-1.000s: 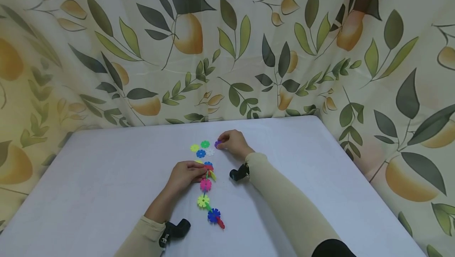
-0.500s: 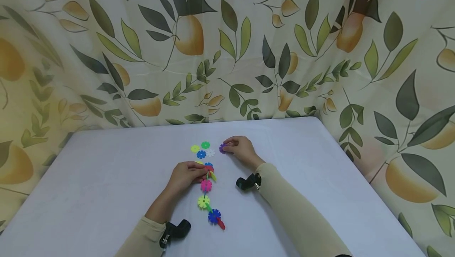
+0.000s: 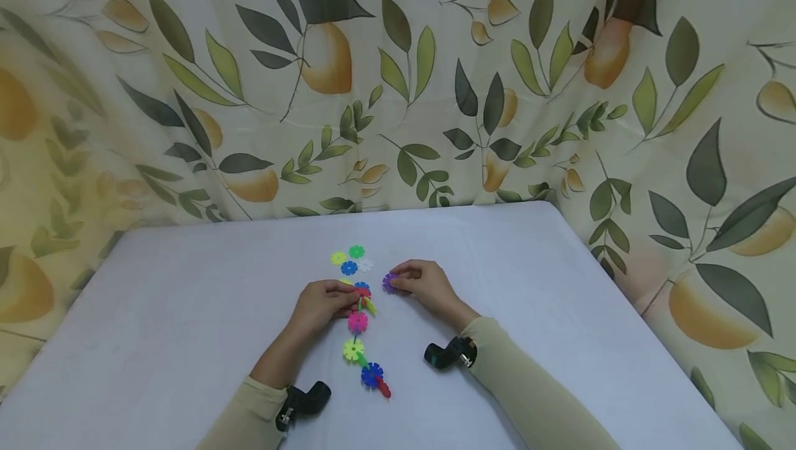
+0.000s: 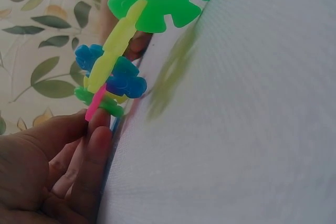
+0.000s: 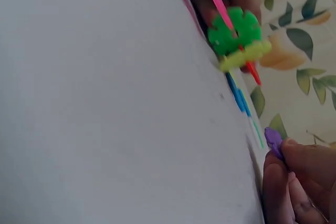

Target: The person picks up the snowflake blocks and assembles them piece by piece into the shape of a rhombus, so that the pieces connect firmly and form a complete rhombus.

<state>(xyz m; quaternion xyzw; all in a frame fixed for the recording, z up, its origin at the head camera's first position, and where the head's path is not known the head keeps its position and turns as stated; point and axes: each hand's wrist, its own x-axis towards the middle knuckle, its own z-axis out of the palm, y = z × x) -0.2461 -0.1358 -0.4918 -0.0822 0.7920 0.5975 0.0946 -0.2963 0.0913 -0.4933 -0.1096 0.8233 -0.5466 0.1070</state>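
Observation:
My left hand (image 3: 316, 308) pinches the upper end of a chain of notched plastic flower discs, with a pink disc (image 3: 357, 322), a yellow disc (image 3: 353, 350) and a blue disc (image 3: 372, 375) running toward me. In the left wrist view, a green disc (image 4: 178, 3) and a yellow one are slotted together beyond the fingertips. To the right of the chain, my right hand (image 3: 429, 291) holds a purple flower disc (image 3: 388, 283) between thumb and fingers, apart from the chain. The right wrist view has this purple disc (image 5: 273, 141) edge-on.
Beyond the chain lie several loose discs: a green disc (image 3: 356, 251), a yellow disc (image 3: 338, 257), a blue disc (image 3: 349, 267) and a white disc (image 3: 365, 265). A white cloth covers the table (image 3: 205, 298). Behind it hangs a leaf-patterned curtain (image 3: 398, 118).
My right hand has drawn the purple disc back toward me from beside the loose discs, down to about the chain's upper end. The left hand and the chain stay in place.

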